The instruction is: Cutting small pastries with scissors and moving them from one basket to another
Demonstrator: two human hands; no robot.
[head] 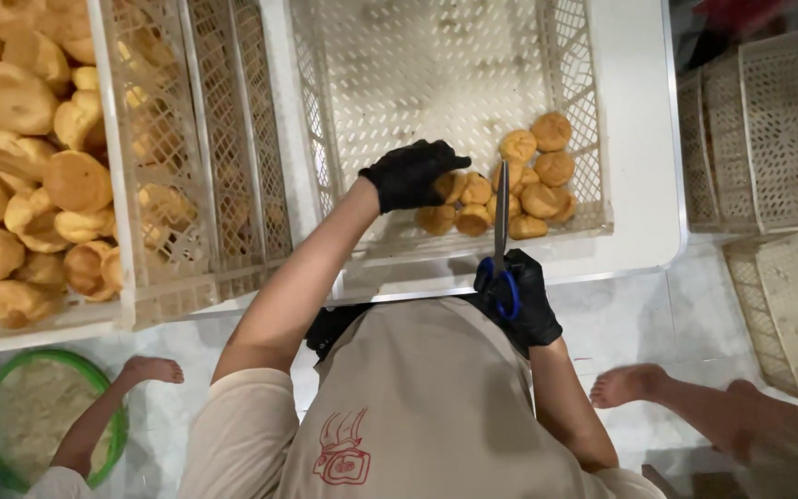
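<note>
The left hand (411, 173), curled, touches the buns (501, 189) in the crate (436, 65); they spread toward its 3 o'clock. The right hand (521, 300) grips scissors (501, 222), blades pointing to 12 o'clock at the buns.

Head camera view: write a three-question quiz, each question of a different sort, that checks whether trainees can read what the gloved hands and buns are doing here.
1. True or false: the left hand rests on the buns in the white crate.
2. What does the right hand hold?
A. a knife
B. blue-handled scissors
C. a brush
3. Fill in: the crate of bread at the person's left is piled ____ than the one in front.

Key:
1. True.
2. B; the scissors point blades away from the body, toward the buns.
3. Fuller.
</note>
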